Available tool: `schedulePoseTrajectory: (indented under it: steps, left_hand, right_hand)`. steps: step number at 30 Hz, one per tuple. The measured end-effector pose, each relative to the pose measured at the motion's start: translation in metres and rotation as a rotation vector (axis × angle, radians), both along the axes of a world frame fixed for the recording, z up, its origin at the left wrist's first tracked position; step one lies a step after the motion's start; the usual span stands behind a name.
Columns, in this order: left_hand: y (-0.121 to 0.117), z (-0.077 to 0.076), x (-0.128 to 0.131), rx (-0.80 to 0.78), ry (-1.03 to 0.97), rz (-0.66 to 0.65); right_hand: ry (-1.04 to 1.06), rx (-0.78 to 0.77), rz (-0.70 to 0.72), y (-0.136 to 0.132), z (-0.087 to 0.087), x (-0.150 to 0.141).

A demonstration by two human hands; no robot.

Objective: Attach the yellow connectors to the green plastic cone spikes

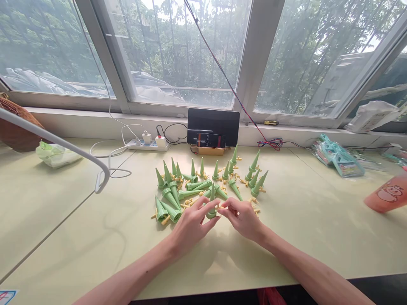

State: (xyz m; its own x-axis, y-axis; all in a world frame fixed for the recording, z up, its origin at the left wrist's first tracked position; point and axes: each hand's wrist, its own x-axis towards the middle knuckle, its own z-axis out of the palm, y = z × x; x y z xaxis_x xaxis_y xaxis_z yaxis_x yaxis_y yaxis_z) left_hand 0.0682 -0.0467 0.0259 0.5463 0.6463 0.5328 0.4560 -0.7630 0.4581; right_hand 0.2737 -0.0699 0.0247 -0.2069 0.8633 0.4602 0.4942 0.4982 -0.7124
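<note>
Many green plastic cone spikes [190,186] with small yellow fittings lie and stand in a pile on the pale table [302,228]. My left hand [190,226] pinches one upright green cone [212,207] at its base. My right hand [243,218] meets it from the right, fingers pinched on a small yellow fitting [219,207] at the cone's side. Both hands rest low over the table, just in front of the pile.
A black tablet [213,125] with a phone [210,140] leans against the window sill behind the pile. A power strip [148,145] with cables lies to the left. A white curved bar [63,146], teal packets [338,159] and an orange cup [386,192] sit at the sides.
</note>
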Motion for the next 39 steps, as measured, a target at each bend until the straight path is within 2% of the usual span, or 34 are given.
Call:
schedulePoseTrajectory:
  steps: [39]
  left_hand:
    - [-0.0029,0.0061,0.0007,-0.040,0.032,-0.005]
  right_hand:
    - [-0.031,-0.012,0.011,-0.0017,0.0024,0.0013]
